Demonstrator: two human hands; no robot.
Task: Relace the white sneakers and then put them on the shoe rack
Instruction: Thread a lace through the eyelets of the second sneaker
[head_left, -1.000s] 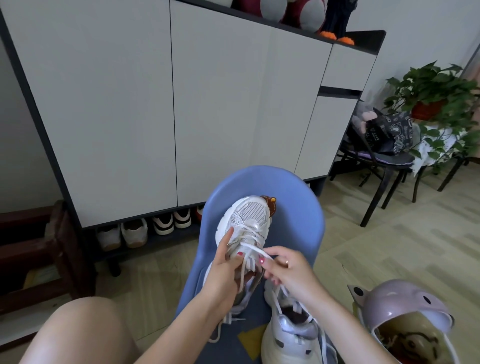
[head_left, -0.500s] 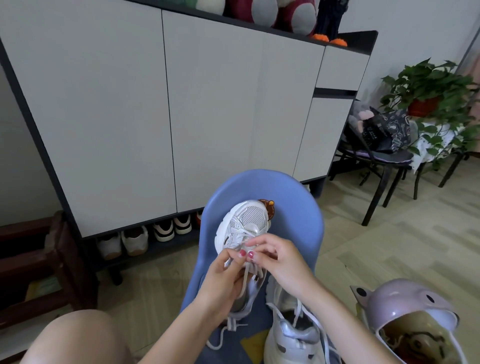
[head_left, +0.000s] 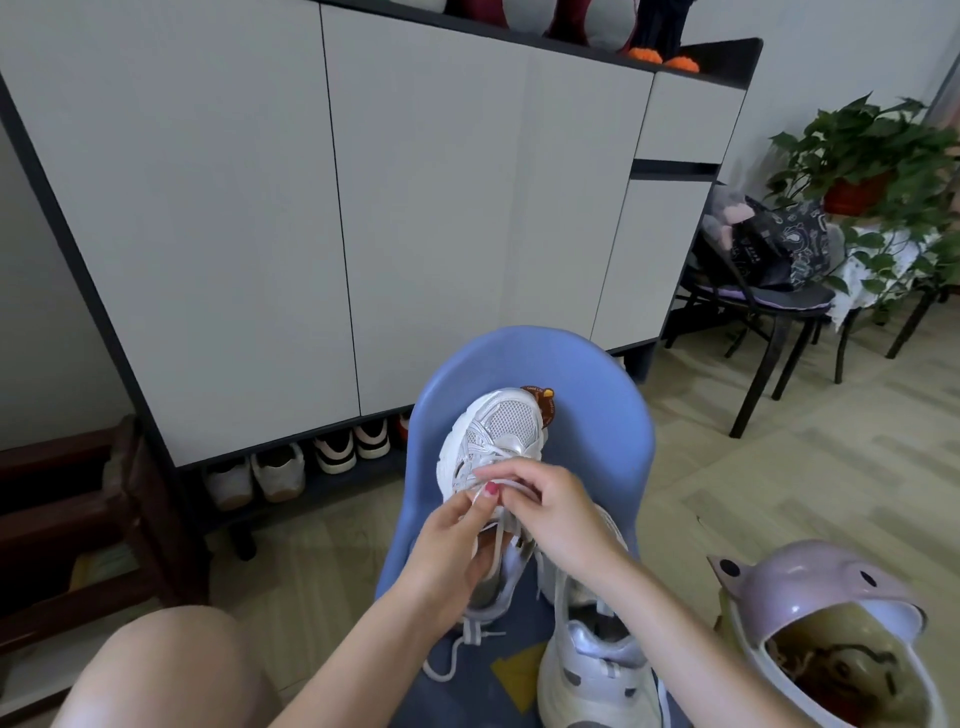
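A white mesh sneaker (head_left: 496, 431) lies on a blue chair (head_left: 597, 395), toe pointing away from me. My left hand (head_left: 452, 551) holds the shoe from its left side, thumb up at the lace. My right hand (head_left: 545, 504) pinches the white shoelace (head_left: 511, 484) over the eyelets, fingertips meeting the left thumb. The second white sneaker (head_left: 587, 670) sits on the chair seat nearer to me, its laces loose. A lace end (head_left: 441, 670) trails off the first shoe onto the seat. The shoe rack (head_left: 332, 483) is the open bottom shelf of the cabinet.
A tall grey cabinet (head_left: 260, 208) stands behind the chair, with several shoes (head_left: 280, 470) on its bottom shelf. A pink helmet (head_left: 826, 629) lies at my right. A black chair with a bag (head_left: 769, 260) and a potted plant (head_left: 872, 156) stand at the right. My knee (head_left: 166, 670) is lower left.
My right hand moved up and left to meet my left thumb at the lace on the first sneaker. The view has dipped slightly.
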